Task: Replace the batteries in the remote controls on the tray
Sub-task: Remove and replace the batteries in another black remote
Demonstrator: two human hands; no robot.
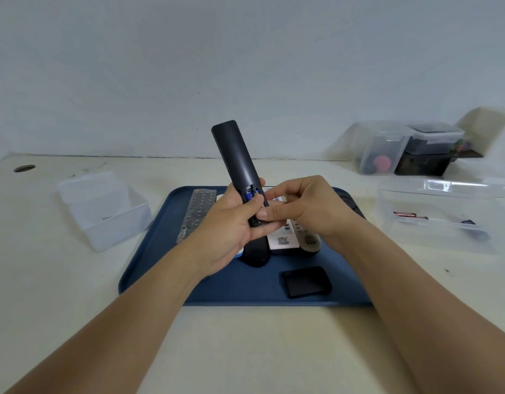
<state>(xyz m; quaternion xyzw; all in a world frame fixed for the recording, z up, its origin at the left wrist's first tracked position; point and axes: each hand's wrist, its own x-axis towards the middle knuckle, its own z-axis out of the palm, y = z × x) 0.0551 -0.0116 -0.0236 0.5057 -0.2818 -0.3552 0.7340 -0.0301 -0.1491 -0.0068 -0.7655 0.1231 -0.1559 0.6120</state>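
My left hand [231, 226] is curled in a grip, thumb on top; my right hand [299, 206] meets it, fingers bent, both forearms reaching forward.

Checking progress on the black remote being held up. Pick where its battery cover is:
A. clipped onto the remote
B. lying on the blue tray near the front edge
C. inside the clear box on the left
B: the battery cover lies on the blue tray, and the black remote shows exposed batteries.
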